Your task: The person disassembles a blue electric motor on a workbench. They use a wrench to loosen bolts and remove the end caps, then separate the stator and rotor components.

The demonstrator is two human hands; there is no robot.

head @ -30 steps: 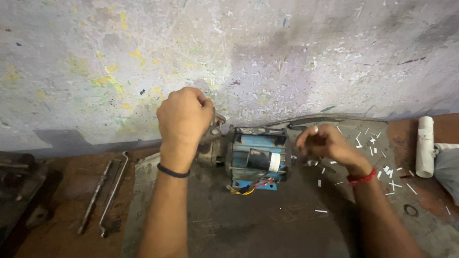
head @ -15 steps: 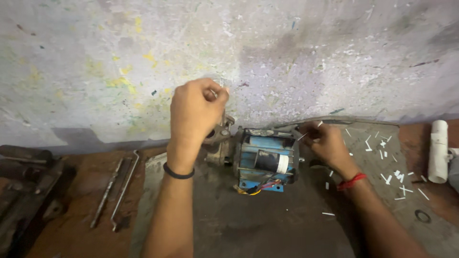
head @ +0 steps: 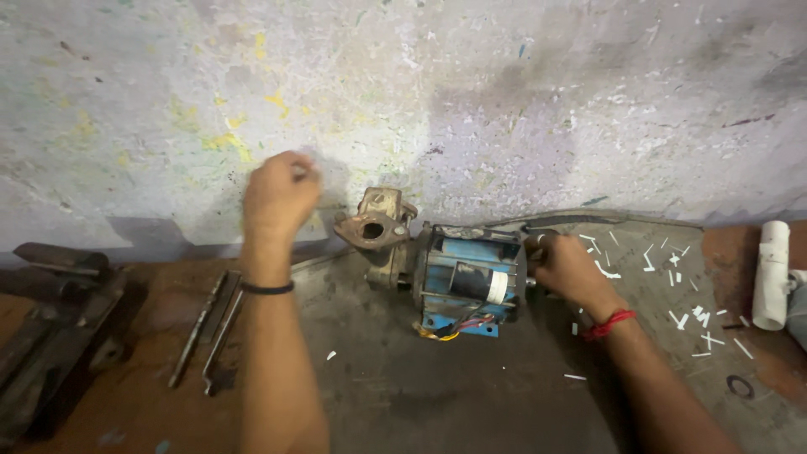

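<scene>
A blue electric motor (head: 466,282) with a rusty cast pump head (head: 376,227) on its left end lies on a grey slab (head: 403,387) against the wall. Coloured wires (head: 454,328) hang from its near side. My right hand (head: 567,267), a red thread on its wrist, grips the motor's right end. My left hand (head: 282,195), with a black wristband, is raised in a closed fist in front of the wall, to the left of the pump head and clear of it. Nothing shows inside that fist.
Long flat metal tools (head: 206,328) lie on the brown surface to the left, with a dark metal piece (head: 50,336) at the far left. A white pipe (head: 772,273) stands at the right. White scraps (head: 681,319) and a small ring (head: 740,385) litter the slab.
My left hand has lifted off the pump head and moved left toward the wall, uncovering the head. My right hand has closed onto the motor's right end.
</scene>
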